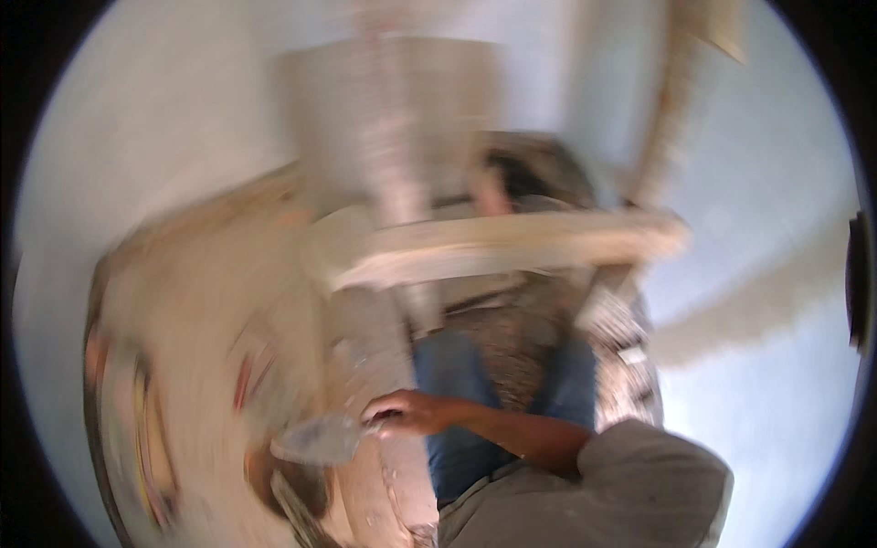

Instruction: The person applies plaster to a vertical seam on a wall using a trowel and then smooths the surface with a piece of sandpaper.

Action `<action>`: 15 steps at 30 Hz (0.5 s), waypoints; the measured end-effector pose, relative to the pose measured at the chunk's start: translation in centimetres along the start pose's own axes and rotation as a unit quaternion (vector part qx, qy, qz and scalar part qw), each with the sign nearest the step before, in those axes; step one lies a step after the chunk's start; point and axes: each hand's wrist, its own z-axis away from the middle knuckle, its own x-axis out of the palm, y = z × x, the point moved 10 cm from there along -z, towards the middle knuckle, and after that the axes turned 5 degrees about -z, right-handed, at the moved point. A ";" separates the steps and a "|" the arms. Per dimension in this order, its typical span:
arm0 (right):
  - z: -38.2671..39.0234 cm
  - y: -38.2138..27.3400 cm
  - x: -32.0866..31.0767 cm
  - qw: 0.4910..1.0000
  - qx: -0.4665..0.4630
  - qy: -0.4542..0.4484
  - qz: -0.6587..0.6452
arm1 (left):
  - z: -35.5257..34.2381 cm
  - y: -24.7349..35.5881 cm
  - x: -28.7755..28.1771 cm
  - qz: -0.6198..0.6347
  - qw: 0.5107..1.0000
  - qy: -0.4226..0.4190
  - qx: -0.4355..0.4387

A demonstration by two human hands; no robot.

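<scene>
My right arm reaches across my lap to the left. Its hand (pixel 413 413) is closed round the handle of a trowel (pixel 322 440). The trowel's pale, flat blade points left, above a round brownish container (pixel 265 475); I cannot tell whether they touch. A light, stick-like piece (pixel 300 507) slants at the container's side. Close by runs a dusty, pale ledge (pixel 370 489). My left hand is not in view. The picture is smeared by motion, so fine detail is lost.
A thick wooden beam (pixel 512 245) lies crosswise before my knees, near a pale upright post (pixel 397 173). Rubble (pixel 516 365) covers the ground between my legs. A red-handled tool (pixel 242 382) and a yellow-edged object (pixel 142 420) lie left. A pale blue wall (pixel 758 384) rises right.
</scene>
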 end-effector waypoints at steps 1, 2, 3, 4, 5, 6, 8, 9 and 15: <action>2.9 -0.8 -2.2 0.998 -0.021 0.051 -0.021 | 0.0 5.9 1.6 0.042 0.996 -0.021 0.077; 5.6 -1.5 -3.7 0.994 -0.047 0.084 -0.041 | 0.5 11.6 2.8 0.079 0.986 -0.046 0.143; 8.7 -1.6 -5.6 0.986 -0.060 0.146 -0.045 | 1.7 16.8 4.1 0.110 0.970 -0.074 0.205; 12.5 -1.8 -8.0 0.973 -0.066 0.221 -0.005 | 3.2 21.6 5.2 0.132 0.951 -0.105 0.258; 16.9 -2.4 -9.9 0.956 -0.070 0.282 0.031 | 5.1 25.7 5.4 0.150 0.932 -0.131 0.302; 20.6 -2.6 -10.9 0.941 -0.070 0.325 0.065 | 6.6 28.1 5.4 0.162 0.918 -0.147 0.331; 30.8 -4.1 -11.5 0.886 -0.072 0.445 0.112 | 11.1 33.5 6.9 0.194 0.877 -0.210 0.386; 34.7 -3.9 -11.2 0.861 -0.060 0.493 0.109 | 12.3 35.2 7.0 0.203 0.863 -0.229 0.401; 52.6 3.2 -5.6 0.675 0.015 0.737 -0.039 | 16.3 41.4 5.9 0.247 0.806 -0.296 0.449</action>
